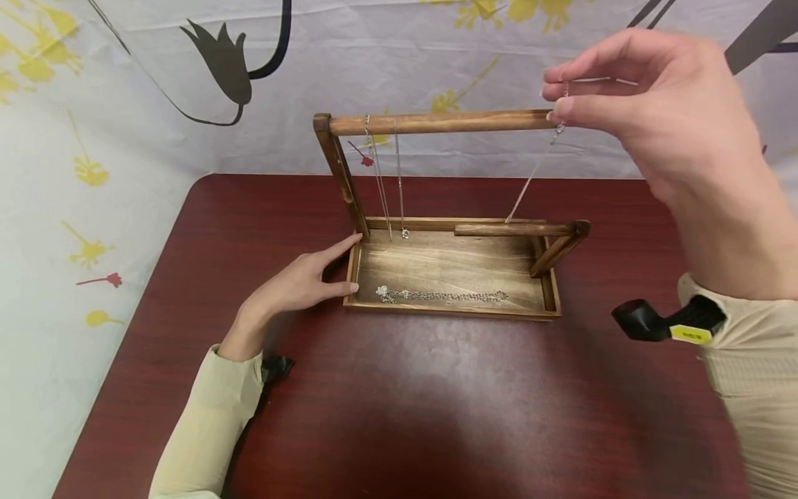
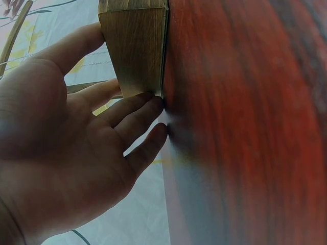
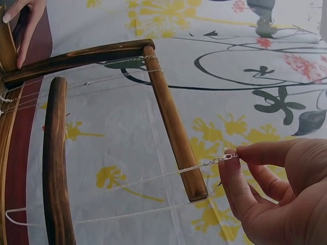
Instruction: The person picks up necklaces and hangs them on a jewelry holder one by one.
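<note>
My right hand (image 1: 692, 111) pinches the clasp end of a thin silver necklace (image 3: 148, 178) between thumb and fingertips. It is at the free end of the upper bar (image 1: 449, 123) of a brown wooden jewelry stand (image 1: 451, 313). The chain slants down behind the lower bar (image 1: 517, 229), and its lower end is hidden. In the right wrist view, two strands run past the upper bar's tip. My left hand (image 1: 299, 281) rests against the tray's left end, thumb and fingers extended. Fine necklaces (image 1: 400, 180) hang near the upper bar's left post.
Another silver necklace (image 1: 449, 296) with a flower-like pendant lies along the front of the tray floor. The stand sits on a dark red wooden table (image 1: 436, 388). Behind it hangs a white cloth (image 1: 274, 149) printed with flowers. Black devices are strapped at both wrists.
</note>
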The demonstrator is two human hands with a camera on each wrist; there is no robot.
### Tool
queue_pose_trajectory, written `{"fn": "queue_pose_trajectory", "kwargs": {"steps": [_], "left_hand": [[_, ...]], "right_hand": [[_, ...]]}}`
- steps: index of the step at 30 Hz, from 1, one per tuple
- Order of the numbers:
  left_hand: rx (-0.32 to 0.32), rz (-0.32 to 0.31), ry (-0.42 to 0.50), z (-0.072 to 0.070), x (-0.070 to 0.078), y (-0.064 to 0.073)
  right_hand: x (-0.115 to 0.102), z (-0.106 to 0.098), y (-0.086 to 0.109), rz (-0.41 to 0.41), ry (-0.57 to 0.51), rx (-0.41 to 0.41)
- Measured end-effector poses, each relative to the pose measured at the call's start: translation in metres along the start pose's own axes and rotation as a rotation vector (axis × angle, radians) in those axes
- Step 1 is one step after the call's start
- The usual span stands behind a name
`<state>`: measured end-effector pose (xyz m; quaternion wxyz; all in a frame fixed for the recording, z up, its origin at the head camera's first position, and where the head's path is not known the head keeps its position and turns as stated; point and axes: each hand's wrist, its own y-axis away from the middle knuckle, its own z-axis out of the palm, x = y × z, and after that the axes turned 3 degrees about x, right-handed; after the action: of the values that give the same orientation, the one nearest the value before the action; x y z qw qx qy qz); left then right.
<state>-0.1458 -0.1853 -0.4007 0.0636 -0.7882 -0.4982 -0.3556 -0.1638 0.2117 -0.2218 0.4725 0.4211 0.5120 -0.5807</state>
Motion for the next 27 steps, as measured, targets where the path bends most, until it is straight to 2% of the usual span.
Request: {"fn": "queue_pose_trajectory", "kwargs": {"steps": [7, 16, 27], "left_hand": [[0.006, 0.007, -0.003, 0.0, -0.001, 0.0], [0.005, 0.007, -0.003, 0.0, -0.001, 0.0], [0.003, 0.009, -0.007, -0.001, 0.0, 0.0]], "right_hand": [[0.001, 0.001, -0.004, 0.014, 0.1, 0.011], [0.004, 0.005, -0.01, 0.032, 0.049, 0.006], [0.004, 0.022, -0.007, 0.034, 0.066, -0.027]]}}
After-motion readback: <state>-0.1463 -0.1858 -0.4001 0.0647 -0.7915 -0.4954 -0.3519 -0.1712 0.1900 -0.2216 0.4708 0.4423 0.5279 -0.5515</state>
